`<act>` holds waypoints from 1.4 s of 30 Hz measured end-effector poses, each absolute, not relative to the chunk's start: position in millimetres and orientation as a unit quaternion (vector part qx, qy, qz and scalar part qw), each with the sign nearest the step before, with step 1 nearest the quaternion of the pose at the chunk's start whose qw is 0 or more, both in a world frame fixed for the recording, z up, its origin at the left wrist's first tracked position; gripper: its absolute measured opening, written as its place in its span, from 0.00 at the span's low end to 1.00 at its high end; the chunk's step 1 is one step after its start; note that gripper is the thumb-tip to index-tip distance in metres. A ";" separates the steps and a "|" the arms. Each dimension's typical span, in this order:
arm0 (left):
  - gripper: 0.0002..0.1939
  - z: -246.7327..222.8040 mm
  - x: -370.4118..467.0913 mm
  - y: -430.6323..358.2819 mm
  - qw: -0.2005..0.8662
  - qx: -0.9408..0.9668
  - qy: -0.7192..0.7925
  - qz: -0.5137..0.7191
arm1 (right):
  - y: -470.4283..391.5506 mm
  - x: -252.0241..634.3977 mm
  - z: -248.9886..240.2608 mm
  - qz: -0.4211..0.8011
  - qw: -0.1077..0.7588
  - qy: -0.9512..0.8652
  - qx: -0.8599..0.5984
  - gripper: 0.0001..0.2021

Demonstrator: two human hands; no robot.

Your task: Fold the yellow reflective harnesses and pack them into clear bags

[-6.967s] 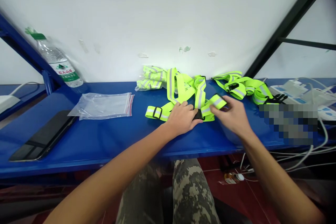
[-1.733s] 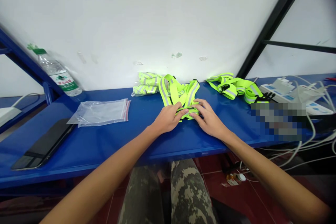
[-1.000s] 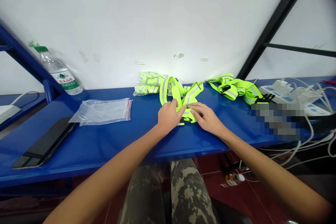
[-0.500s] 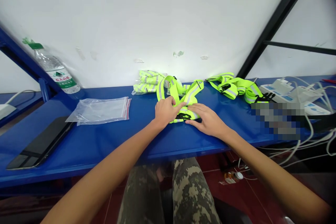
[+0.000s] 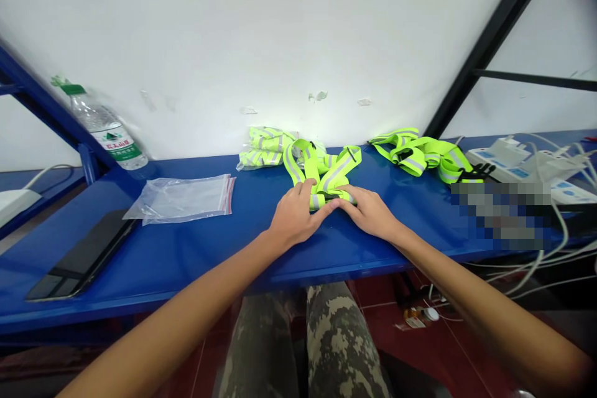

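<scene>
A neon-yellow strap bundle (image 5: pixel 342 168) with grey reflective stripes lies on the blue table (image 5: pixel 196 261), its near end folded into a roll. My left hand (image 5: pixel 297 211) grips the left side of that roll, thumb along the front. On the right side, my right hand (image 5: pixel 368 208) holds the same roll, and the two thumbs meet in front of it. A black buckle part shows between the hands. Behind the bundle sits a clear bag with more yellow strap (image 5: pixel 268 146) in it. Another loose yellow strap (image 5: pixel 420 154) with black buckles lies to the right.
Clear zip bags (image 5: pixel 186 199) and a black phone (image 5: pixel 81 258) lie on the left. A water bottle (image 5: pixel 114 137) leans near the blue frame. White power strips (image 5: pixel 513 158) with plugs and cables are on the right, beside a blurred patch. A white wall stands behind.
The near end of the strap bundle is now folded up into a roll. My left hand has come down to its front edge, and my right hand has closed on its other side. The view has shifted slightly.
</scene>
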State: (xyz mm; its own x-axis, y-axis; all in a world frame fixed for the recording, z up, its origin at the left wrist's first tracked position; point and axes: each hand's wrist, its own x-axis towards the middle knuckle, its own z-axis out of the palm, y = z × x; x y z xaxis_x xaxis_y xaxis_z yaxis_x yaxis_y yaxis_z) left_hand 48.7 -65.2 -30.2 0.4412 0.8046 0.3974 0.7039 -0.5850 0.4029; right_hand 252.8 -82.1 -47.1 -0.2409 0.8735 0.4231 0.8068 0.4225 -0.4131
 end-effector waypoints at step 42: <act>0.21 -30.1 59.2 -31.0 0.114 0.784 0.556 0.251 | -94.2 231.9 -49.7 0.024 0.297 -0.872 -0.388 0.28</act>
